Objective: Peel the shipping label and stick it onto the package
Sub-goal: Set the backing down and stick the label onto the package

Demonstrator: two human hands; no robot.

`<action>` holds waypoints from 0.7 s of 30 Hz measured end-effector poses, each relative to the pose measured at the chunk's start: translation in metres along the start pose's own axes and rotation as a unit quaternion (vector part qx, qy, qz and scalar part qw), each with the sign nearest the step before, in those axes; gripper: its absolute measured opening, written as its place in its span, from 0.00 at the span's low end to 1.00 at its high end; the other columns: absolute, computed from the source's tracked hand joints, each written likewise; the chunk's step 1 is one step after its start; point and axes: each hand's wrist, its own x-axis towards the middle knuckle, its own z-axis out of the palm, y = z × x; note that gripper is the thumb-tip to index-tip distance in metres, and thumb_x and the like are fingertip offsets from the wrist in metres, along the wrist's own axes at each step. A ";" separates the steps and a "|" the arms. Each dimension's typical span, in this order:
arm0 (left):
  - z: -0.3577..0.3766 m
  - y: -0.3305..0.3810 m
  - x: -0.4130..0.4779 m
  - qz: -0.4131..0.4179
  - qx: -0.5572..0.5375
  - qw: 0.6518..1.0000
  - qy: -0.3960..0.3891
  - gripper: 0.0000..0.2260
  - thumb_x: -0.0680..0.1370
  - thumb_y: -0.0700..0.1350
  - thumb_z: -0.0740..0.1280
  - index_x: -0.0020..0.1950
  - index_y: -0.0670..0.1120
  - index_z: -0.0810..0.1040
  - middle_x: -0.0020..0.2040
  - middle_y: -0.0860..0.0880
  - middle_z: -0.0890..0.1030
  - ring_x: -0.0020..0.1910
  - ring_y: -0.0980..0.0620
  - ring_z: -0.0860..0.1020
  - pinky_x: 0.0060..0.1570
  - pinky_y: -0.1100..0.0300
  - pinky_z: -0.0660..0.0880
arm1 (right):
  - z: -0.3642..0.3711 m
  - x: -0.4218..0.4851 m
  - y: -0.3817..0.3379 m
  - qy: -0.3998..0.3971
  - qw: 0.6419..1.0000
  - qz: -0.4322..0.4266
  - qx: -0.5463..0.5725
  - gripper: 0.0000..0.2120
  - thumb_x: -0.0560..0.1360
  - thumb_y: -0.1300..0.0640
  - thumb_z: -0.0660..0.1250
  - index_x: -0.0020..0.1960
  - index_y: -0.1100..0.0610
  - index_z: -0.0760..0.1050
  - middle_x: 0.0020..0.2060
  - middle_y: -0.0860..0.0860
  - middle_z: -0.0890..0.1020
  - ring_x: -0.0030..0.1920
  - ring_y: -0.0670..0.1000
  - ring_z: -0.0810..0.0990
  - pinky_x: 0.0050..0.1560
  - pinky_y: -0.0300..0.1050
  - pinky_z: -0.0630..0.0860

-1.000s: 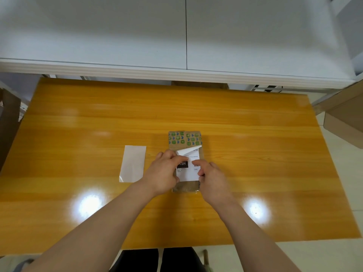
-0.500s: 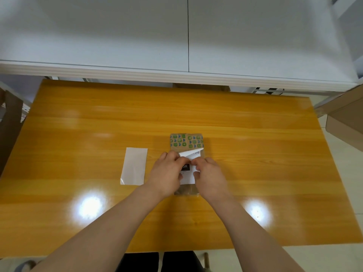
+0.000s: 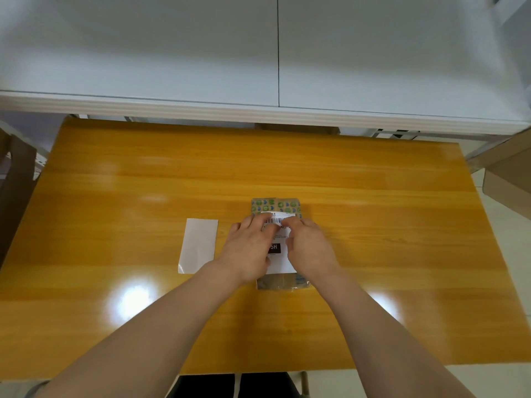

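Label lies lengthwise down the package, directly beneath both hands; left hand and right hand, equally near, press it flat, open-palmed.

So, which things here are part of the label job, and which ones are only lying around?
Part of the job:
- shipping label
- package
- left hand
- right hand

Lying about:
- white backing sheet, left of the package
- cardboard boxes, off the table's right edge

Glossy wooden table (paper label)
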 end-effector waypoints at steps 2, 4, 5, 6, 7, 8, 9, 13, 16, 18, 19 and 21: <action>-0.001 0.000 0.002 0.002 0.006 1.000 -0.008 0.33 0.73 0.46 0.69 0.75 0.50 0.60 0.79 0.46 0.55 0.77 0.44 0.54 0.70 0.48 0.58 | -0.002 0.003 -0.001 -0.009 1.000 0.000 -0.007 0.23 0.78 0.65 0.60 0.72 0.53 0.69 0.61 0.58 0.77 0.61 0.59 0.75 0.51 0.50 0.77; -0.003 0.000 0.004 0.004 0.010 1.000 -0.015 0.33 0.73 0.46 0.69 0.75 0.50 0.61 0.79 0.45 0.54 0.77 0.44 0.53 0.70 0.47 0.57 | -0.004 0.006 -0.002 -0.017 1.000 -0.001 -0.012 0.25 0.77 0.66 0.60 0.73 0.52 0.67 0.61 0.59 0.77 0.60 0.60 0.76 0.50 0.51 0.78; -0.003 0.000 0.004 0.005 0.010 1.000 -0.017 0.33 0.72 0.46 0.69 0.75 0.50 0.61 0.79 0.45 0.53 0.77 0.44 0.53 0.70 0.47 0.57 | -0.004 0.007 -0.002 -0.022 1.000 0.001 -0.012 0.27 0.76 0.66 0.60 0.74 0.51 0.66 0.62 0.59 0.77 0.60 0.60 0.76 0.50 0.52 0.79; -0.003 0.000 0.005 0.006 0.010 1.000 -0.019 0.33 0.72 0.46 0.69 0.75 0.50 0.61 0.80 0.45 0.53 0.77 0.44 0.53 0.70 0.47 0.57 | -0.005 0.008 -0.002 -0.026 1.000 0.006 -0.009 0.28 0.76 0.67 0.60 0.74 0.51 0.65 0.62 0.59 0.76 0.60 0.60 0.76 0.51 0.53 0.79; -0.004 0.000 0.005 0.007 0.010 1.000 -0.020 0.33 0.72 0.46 0.69 0.75 0.50 0.61 0.80 0.45 0.53 0.77 0.44 0.53 0.70 0.47 0.57 | -0.006 0.009 -0.002 -0.028 0.999 0.015 -0.005 0.29 0.76 0.67 0.60 0.75 0.51 0.64 0.62 0.59 0.76 0.60 0.60 0.76 0.52 0.53 0.79; -0.004 -0.001 0.005 0.007 0.010 1.000 -0.021 0.33 0.72 0.47 0.69 0.75 0.51 0.61 0.80 0.46 0.53 0.77 0.44 0.53 0.70 0.47 0.57 | -0.007 0.009 -0.002 -0.027 0.999 0.025 0.000 0.30 0.76 0.67 0.60 0.76 0.51 0.63 0.63 0.59 0.76 0.60 0.60 0.76 0.52 0.53 0.79; -0.004 -0.001 0.005 0.007 0.010 1.000 -0.022 0.33 0.72 0.47 0.69 0.75 0.51 0.61 0.80 0.46 0.53 0.77 0.44 0.53 0.70 0.47 0.57 | -0.007 0.009 -0.001 -0.024 0.999 0.033 0.004 0.31 0.76 0.67 0.60 0.76 0.51 0.62 0.62 0.59 0.76 0.60 0.60 0.76 0.52 0.53 0.79; -0.004 -0.003 0.005 0.006 0.005 1.000 -0.026 0.33 0.72 0.47 0.69 0.75 0.51 0.61 0.80 0.46 0.53 0.77 0.44 0.54 0.70 0.46 0.58 | -0.005 0.008 0.001 -0.023 0.999 0.033 -0.002 0.31 0.77 0.66 0.61 0.77 0.51 0.60 0.63 0.60 0.75 0.60 0.60 0.76 0.54 0.53 0.79; -0.004 -0.003 0.006 -0.001 -0.008 1.000 -0.014 0.29 0.74 0.48 0.68 0.74 0.51 0.63 0.78 0.47 0.56 0.76 0.44 0.57 0.69 0.47 0.59 | -0.004 0.010 0.002 -0.008 0.999 0.037 0.020 0.27 0.78 0.63 0.61 0.75 0.52 0.64 0.62 0.59 0.76 0.60 0.59 0.77 0.53 0.54 0.79; -0.002 -0.004 0.008 -0.019 -0.034 0.999 0.015 0.26 0.75 0.49 0.67 0.72 0.50 0.65 0.76 0.48 0.61 0.73 0.44 0.60 0.67 0.48 0.61 | -0.005 0.010 0.004 0.014 0.998 0.039 0.050 0.21 0.78 0.61 0.63 0.71 0.53 0.70 0.60 0.57 0.77 0.58 0.58 0.78 0.54 0.53 0.79; -0.001 -0.004 0.010 -0.029 -0.053 0.998 0.032 0.26 0.75 0.50 0.68 0.72 0.50 0.66 0.75 0.49 0.63 0.72 0.45 0.62 0.65 0.48 0.62 | -0.004 0.010 0.004 0.022 0.997 0.040 0.063 0.19 0.78 0.60 0.65 0.68 0.54 0.73 0.59 0.56 0.78 0.57 0.57 0.79 0.53 0.52 0.79; 0.000 -0.004 0.014 -0.046 -0.083 0.994 0.059 0.25 0.75 0.50 0.68 0.71 0.50 0.67 0.70 0.49 0.67 0.69 0.45 0.64 0.63 0.50 0.63 | -0.004 0.009 0.006 0.032 0.996 0.042 0.075 0.15 0.77 0.58 0.68 0.63 0.55 0.76 0.56 0.55 0.79 0.54 0.55 0.79 0.51 0.49 0.78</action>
